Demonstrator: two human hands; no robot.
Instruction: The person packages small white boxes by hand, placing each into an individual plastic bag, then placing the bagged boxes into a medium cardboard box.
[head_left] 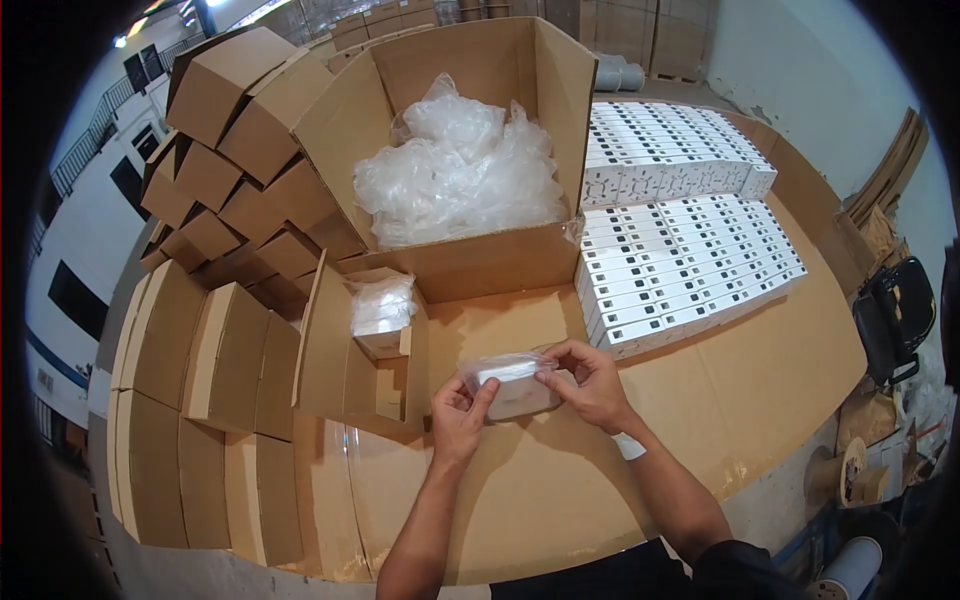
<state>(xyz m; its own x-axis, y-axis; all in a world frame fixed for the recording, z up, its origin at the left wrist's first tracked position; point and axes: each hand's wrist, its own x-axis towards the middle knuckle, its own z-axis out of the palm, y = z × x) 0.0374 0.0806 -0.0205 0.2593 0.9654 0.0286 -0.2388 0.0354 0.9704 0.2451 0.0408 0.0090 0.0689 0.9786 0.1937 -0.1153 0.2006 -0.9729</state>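
Note:
A small white item in a clear plastic bag (pixel 520 390) is held up between both hands over the cardboard-covered table. My left hand (pixel 462 412) pinches its left end, the thumb on the near face. At its upper right, my right hand (pixel 590 385) grips the bag's edge between thumb and fingers. Just left of my hands stands an open carton (pixel 325 350) holding several bagged white items (pixel 382 310) at its far end. Behind it, a large open box (pixel 480 262) contains a heap of clear plastic bags (pixel 455 165).
Long stacked rows of white boxes with black squares (pixel 690 265) stand at the right. Brown cartons (pixel 240 190) are piled at the left, with more cartons (pixel 200 420) nearer. A black chair (pixel 895 310) is beyond the table's right edge.

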